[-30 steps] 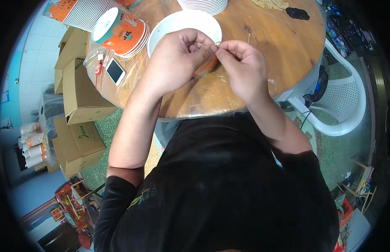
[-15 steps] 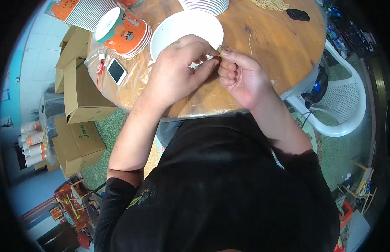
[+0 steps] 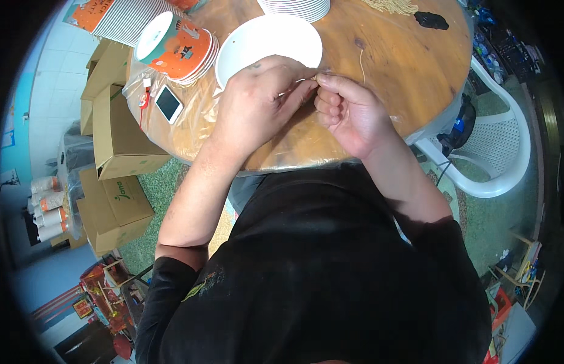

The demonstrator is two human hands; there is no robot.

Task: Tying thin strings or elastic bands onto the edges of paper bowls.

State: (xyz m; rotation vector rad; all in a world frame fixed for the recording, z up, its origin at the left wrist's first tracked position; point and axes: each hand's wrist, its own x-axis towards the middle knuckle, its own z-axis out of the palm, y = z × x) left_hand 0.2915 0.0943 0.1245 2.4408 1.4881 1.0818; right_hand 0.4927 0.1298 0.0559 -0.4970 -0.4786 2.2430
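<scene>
My left hand [image 3: 258, 100] and my right hand [image 3: 346, 112] meet fingertip to fingertip over the near edge of a round wooden table [image 3: 403, 73]. Together they pinch a small thin pale piece [image 3: 316, 77], too small to make out clearly. A white bowl [image 3: 267, 39] sits just beyond my left hand. A clear plastic bag [image 3: 197, 115] lies under my left wrist. A single pale strand [image 3: 361, 60] lies on the wood beside my right hand.
Stacked orange paper bowls [image 3: 173, 45] and a white phone [image 3: 168, 103] sit at the table's left. White plates [image 3: 297, 7], a heap of pale strands [image 3: 391, 5] and a black object [image 3: 432, 19] lie farther back. Cardboard boxes [image 3: 115, 145] stand left, a white plastic chair [image 3: 497, 151] right.
Both hands have drawn closer together and shifted slightly left toward the white bowl, my right fingers curling in tighter against my left fingertips.
</scene>
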